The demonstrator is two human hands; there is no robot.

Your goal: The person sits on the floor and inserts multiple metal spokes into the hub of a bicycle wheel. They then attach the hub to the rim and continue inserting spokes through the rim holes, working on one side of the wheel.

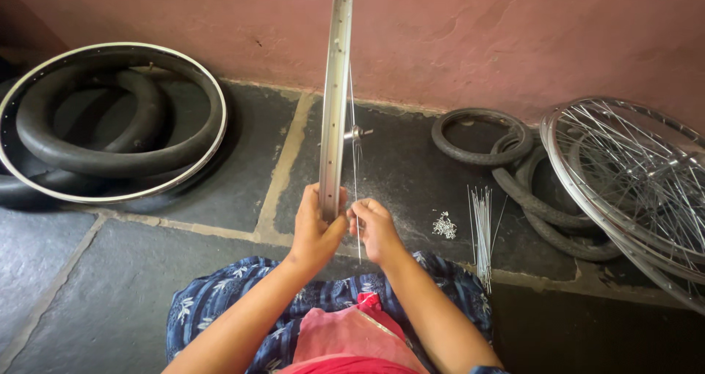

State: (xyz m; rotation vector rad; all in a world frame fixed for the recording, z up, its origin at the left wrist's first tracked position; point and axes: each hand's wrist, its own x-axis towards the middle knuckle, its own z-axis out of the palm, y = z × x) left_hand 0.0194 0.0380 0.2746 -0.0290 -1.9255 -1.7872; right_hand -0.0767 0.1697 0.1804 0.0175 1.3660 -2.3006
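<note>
Standing upright on edge before the seated person, a bare metal wheel rim (335,102) rises out of the top of the view, its silver channel dotted with spoke holes. A small hub (354,133) hangs just right of it on thin wire spokes (355,176). The left hand (316,231) wraps around the rim's lower edge, thumb and fingers clamped on the metal. The right hand (374,229), close beside it, pinches one spoke between its fingertips, wrist bent inward.

On the dark stone floor (110,278) to the right lies a loose bundle of straight steel spokes (481,231), with a little heap of shiny nipples (443,226) just left of it. Black rubber tyres (514,176) curl against the rough pink wall (477,36), and two spoked wheels (631,183) lean over them. Far left, another rim (183,165) circles dull black inner tubes (88,135). Blue floral cloth (220,297) covers the person's lap.
</note>
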